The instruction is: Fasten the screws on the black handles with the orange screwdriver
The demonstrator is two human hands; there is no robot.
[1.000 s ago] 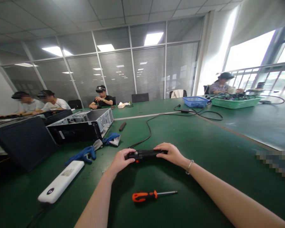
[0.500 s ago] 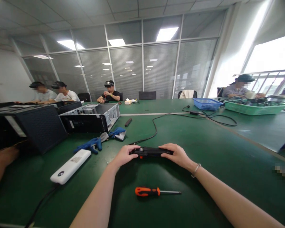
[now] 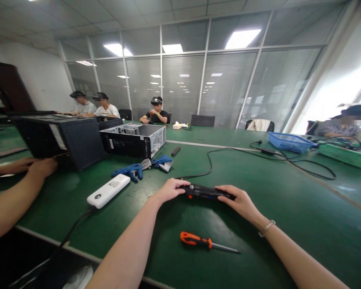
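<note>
Between my hands is a flat, oblong black device [image 3: 206, 192] with a small orange-red piece on its near side; its exact kind I cannot make out. My left hand [image 3: 172, 191] grips its left end, thumb in front and fingers behind. At the right end my right hand [image 3: 240, 200] holds it the same way, a bracelet around that wrist. On the green table nearer to me lies a screwdriver [image 3: 209, 243] with an orange and black handle, its shaft pointing right. A black cable [image 3: 211, 160] runs across the table behind the device.
Left of my arm are a white power strip [image 3: 108, 191], blue-grey gloves [image 3: 132, 171], an open computer case [image 3: 129, 145] and a black case [image 3: 87, 140] worked on by a co-worker's hands [image 3: 43, 167]. A blue basket [image 3: 291, 142] and green basket [image 3: 345, 154] stand far right. Other people sit beyond.
The view has swung left, so everything appears shifted right. Both hands keep their hold on the black device. More of the co-worker's arms at the black case shows.
</note>
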